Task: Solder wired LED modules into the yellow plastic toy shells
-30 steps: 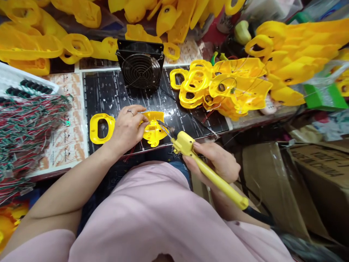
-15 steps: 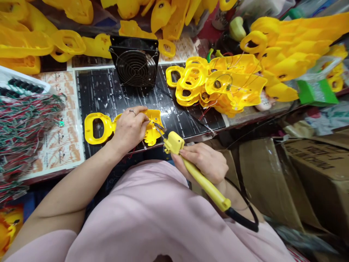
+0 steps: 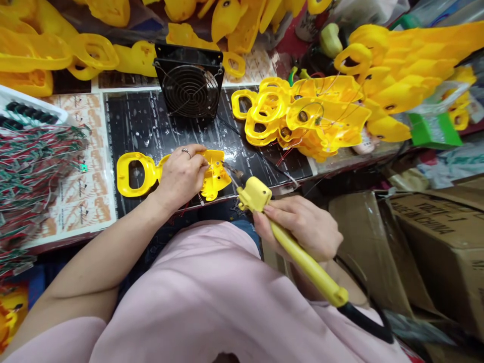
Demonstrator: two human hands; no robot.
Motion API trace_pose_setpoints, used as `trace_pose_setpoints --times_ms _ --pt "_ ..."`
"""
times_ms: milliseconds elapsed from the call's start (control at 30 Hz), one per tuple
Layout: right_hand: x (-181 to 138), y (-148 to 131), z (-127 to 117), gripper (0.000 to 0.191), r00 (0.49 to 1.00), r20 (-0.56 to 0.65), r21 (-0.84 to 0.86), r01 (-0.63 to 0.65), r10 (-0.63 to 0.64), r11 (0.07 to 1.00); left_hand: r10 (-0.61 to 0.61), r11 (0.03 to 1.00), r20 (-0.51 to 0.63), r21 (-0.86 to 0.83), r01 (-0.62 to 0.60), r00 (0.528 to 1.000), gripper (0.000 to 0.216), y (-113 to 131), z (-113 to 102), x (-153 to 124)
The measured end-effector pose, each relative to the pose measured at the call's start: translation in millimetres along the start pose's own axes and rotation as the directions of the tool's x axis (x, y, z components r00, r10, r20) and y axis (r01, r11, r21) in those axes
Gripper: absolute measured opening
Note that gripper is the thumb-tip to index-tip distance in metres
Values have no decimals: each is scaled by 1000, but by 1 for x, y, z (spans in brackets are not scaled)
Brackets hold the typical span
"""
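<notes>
A yellow plastic shell (image 3: 217, 174) with a ring-shaped handle end lies on the black part of the bench. My left hand (image 3: 184, 174) lies over its middle, fingers closed on it; whether they also pinch a wire is hidden. Thin red wires peek out below the shell near the bench edge. In my closed right hand (image 3: 302, 227) is a yellow soldering iron (image 3: 302, 259) with a boxy head and a black cable. Its metal tip points up and left, just off the right side of the shell.
Behind the shell stands a black fan (image 3: 189, 83). Wired yellow shells (image 3: 325, 116) are heaped to the right. Red and green wire bundles (image 3: 34, 186) lie at the left. Cardboard boxes (image 3: 434, 242) stand below on the right, near a green box (image 3: 434, 130).
My right hand has drawn the soldering iron down and right, so its tip has left the shell's middle. My left hand has stayed nearly in place.
</notes>
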State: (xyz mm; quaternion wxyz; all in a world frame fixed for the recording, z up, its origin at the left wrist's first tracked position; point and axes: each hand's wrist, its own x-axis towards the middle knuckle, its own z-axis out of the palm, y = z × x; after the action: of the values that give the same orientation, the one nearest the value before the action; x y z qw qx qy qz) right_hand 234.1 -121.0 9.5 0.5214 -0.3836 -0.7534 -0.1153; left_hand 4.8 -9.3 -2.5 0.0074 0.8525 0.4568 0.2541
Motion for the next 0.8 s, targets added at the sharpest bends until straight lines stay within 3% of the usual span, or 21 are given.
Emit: trace_pose_setpoints --times_ms 300,533,800 --pt "-2 7 6 20 999 -50 18 -15 16 1000 30 1000 -20 10 -29 999 20 -2 2 -1" --pt "-9 12 7 63 994 -60 15 -95 95 995 22 1000 -31 16 -22 999 17 2 -8 -1" --pt "-7 16 8 62 998 -41 42 -53 55 998 -151 988 -31 -30 151 988 10 -3 -22 -6"
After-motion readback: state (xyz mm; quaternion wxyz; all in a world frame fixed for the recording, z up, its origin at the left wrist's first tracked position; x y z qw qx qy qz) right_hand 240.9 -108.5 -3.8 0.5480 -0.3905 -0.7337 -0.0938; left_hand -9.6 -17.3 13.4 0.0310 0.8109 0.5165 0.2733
